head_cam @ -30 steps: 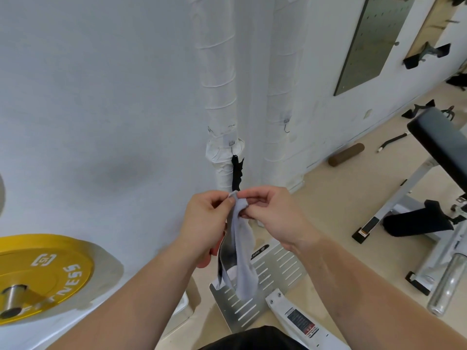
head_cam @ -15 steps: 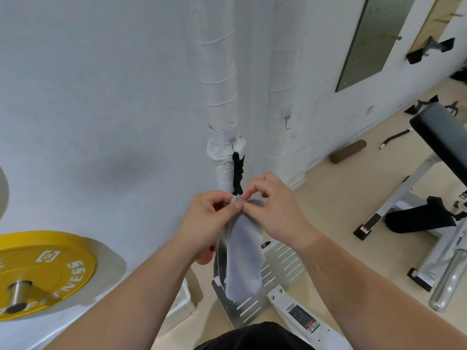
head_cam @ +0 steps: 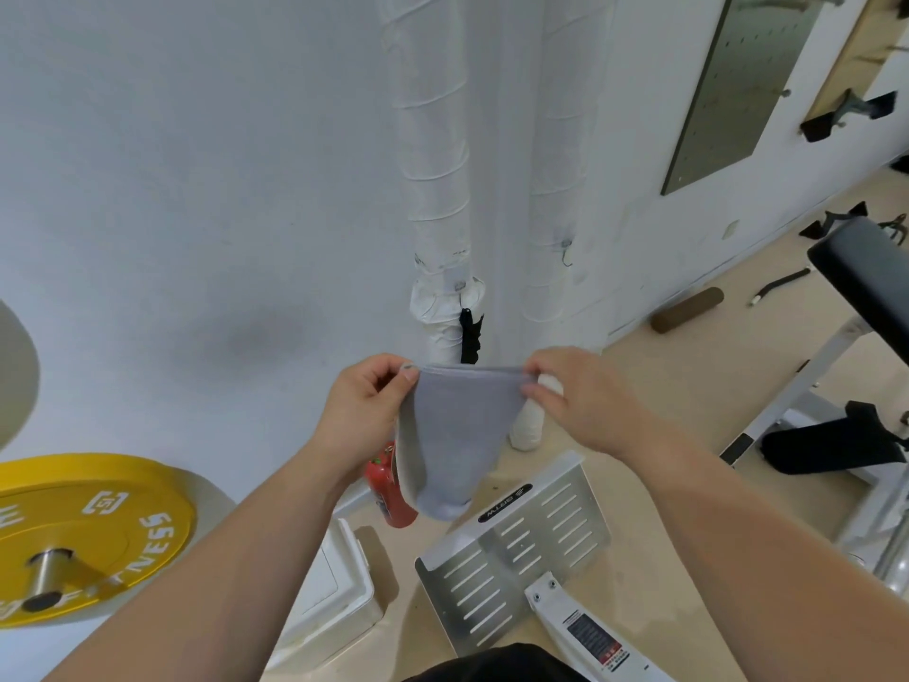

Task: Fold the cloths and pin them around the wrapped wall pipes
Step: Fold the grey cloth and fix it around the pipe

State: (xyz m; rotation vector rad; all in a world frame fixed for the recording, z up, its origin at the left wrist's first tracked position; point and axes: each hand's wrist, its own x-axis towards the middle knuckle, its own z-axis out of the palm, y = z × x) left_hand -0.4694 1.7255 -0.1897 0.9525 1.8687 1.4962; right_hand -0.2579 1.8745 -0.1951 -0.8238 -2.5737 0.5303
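Observation:
A grey cloth (head_cam: 455, 435) hangs folded in front of two white wrapped wall pipes. My left hand (head_cam: 364, 411) pinches its top left corner and my right hand (head_cam: 580, 401) pinches its top right corner, stretching the top edge flat. The left pipe (head_cam: 433, 164) has a white cloth (head_cam: 438, 307) pinned around it with a black clip (head_cam: 469, 337) hanging below. The right pipe (head_cam: 565, 164) carries a small metal hook (head_cam: 566, 251). The cloth is below the pinned white cloth, a little in front of the pipes.
A yellow weight plate (head_cam: 88, 534) on a bar is at the left. A red bottle (head_cam: 388, 489) and a white box (head_cam: 334, 588) stand on the floor below the cloth, next to a slotted metal footplate (head_cam: 516, 548). A bench (head_cam: 865, 278) and machine frame fill the right.
My hands moved apart, spreading the bunched cloth into a flat, wide top edge. The view dipped slightly lower.

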